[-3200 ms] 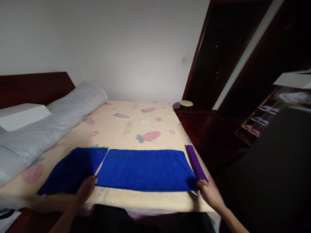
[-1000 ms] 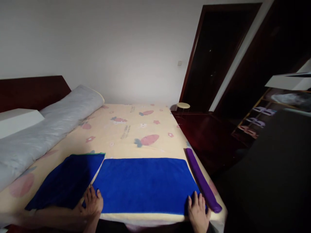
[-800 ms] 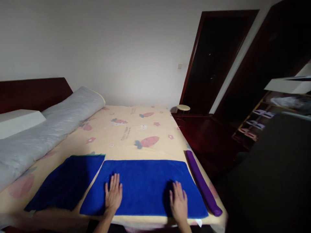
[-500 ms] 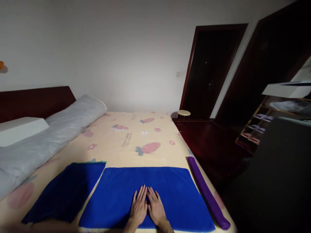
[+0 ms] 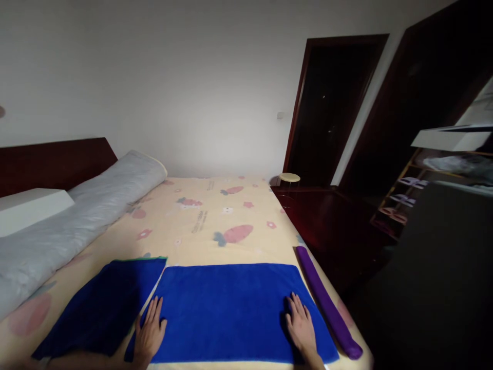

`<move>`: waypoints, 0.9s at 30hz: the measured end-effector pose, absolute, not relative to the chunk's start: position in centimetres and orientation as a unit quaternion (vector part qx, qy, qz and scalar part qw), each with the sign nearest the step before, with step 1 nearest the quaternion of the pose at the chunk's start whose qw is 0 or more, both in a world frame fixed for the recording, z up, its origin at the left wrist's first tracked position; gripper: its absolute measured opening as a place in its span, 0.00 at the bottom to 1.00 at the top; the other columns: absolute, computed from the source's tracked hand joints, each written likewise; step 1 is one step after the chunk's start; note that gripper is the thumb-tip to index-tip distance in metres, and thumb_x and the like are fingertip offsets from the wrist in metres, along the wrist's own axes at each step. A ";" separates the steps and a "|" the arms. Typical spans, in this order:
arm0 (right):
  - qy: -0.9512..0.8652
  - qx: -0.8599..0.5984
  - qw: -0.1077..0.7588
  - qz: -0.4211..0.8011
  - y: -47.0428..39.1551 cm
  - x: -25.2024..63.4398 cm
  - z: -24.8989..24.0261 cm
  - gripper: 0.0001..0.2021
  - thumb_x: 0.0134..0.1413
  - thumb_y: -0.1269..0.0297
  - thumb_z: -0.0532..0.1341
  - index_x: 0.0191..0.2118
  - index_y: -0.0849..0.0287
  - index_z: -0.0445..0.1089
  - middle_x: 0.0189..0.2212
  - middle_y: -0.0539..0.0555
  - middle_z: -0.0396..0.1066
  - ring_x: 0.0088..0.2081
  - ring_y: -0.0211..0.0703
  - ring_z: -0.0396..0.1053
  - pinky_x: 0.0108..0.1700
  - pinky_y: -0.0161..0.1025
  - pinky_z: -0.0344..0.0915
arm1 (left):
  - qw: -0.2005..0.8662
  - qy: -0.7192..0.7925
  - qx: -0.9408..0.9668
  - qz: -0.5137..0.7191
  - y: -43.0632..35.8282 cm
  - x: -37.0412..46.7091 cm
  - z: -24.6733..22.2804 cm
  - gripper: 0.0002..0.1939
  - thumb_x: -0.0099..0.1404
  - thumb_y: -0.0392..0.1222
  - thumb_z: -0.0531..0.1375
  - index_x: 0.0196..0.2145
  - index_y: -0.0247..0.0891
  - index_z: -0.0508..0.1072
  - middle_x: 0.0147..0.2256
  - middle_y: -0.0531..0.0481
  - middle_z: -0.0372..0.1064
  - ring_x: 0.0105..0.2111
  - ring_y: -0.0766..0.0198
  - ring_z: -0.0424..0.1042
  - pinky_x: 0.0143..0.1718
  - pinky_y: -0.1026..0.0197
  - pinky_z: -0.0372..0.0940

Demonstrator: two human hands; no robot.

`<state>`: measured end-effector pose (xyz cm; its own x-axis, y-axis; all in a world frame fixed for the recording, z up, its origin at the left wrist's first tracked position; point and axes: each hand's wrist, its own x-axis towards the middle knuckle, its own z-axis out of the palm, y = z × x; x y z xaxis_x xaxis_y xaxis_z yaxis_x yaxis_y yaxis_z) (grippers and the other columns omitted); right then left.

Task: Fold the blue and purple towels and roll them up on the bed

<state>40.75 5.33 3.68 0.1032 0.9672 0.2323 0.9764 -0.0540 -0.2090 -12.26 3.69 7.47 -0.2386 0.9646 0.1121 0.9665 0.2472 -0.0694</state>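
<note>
My left hand [image 5: 150, 329]: palm down at the left edge of the blue towel [image 5: 227, 313], fingers extended close together, thumb out – nothing pinched. My right hand [image 5: 301, 326]: palm down over the towel near its right edge, fingers extended, nothing gripped; pressure under either palm, cannot tell. Towel lies flat directly before me, long axis left to right, short sides running away from me. Darker blue cloth [image 5: 100, 308] just beside it, left. Purple roll [image 5: 327, 303] along its right side, long axis pointing away, far end slanting left. Beyond – patterned sheet [image 5: 208, 205], then round stool [image 5: 289, 178].
</note>
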 end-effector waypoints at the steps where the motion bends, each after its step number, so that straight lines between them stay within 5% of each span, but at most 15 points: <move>1: -0.667 -0.728 0.160 -0.014 5.5 39.6 4.0 0.27 0.57 0.61 0.46 0.60 0.62 0.64 0.65 0.60 0.56 0.66 0.52 0.51 0.64 0.55 0.49 | 0.072 -0.781 -0.620 -0.012 3.8 -11.8 7.7 0.32 0.65 0.36 0.44 0.66 0.39 0.52 0.67 0.45 0.47 0.67 0.59 0.48 0.66 0.43 0.43; 9: -0.765 -0.602 0.194 0.118 6.0 24.8 7.3 0.27 0.57 0.62 0.50 0.63 0.57 0.61 0.68 0.57 0.46 0.68 0.52 0.43 0.66 0.56 0.45 | -0.021 -0.631 -0.772 -0.071 6.2 3.1 8.4 0.48 0.51 0.30 0.50 0.68 0.48 0.40 0.69 0.54 0.36 0.69 0.57 0.39 0.66 0.37 0.36; 13: -0.784 -0.577 0.162 0.164 6.2 22.9 7.6 0.31 0.53 0.67 0.51 0.65 0.55 0.58 0.68 0.55 0.47 0.69 0.49 0.43 0.67 0.53 0.43 | -0.083 -0.572 -0.814 -0.058 6.6 7.1 7.5 0.47 0.51 0.31 0.51 0.68 0.50 0.44 0.69 0.55 0.37 0.69 0.55 0.40 0.66 0.34 0.36; 23: -0.637 -0.749 0.182 -0.024 6.6 42.0 3.8 0.27 0.60 0.58 0.43 0.58 0.63 0.65 0.62 0.64 0.61 0.63 0.54 0.57 0.59 0.56 0.56 | 0.041 -0.758 -0.651 -0.018 5.0 -10.1 6.8 0.31 0.64 0.41 0.47 0.65 0.40 0.56 0.67 0.46 0.51 0.67 0.57 0.49 0.65 0.47 0.47; 27: -0.621 -0.758 0.196 -0.035 6.4 42.9 3.3 0.27 0.60 0.58 0.42 0.58 0.64 0.65 0.61 0.66 0.61 0.63 0.55 0.57 0.58 0.57 0.56 | 0.073 -0.772 -0.631 -0.014 4.3 -11.7 7.0 0.29 0.65 0.42 0.47 0.64 0.41 0.59 0.66 0.45 0.53 0.66 0.57 0.52 0.62 0.48 0.51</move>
<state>42.90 6.45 3.33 0.2274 0.9278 0.2959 0.9548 -0.1528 -0.2549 -11.67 4.34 6.95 -0.1938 0.9724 0.1299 0.9764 0.2040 -0.0704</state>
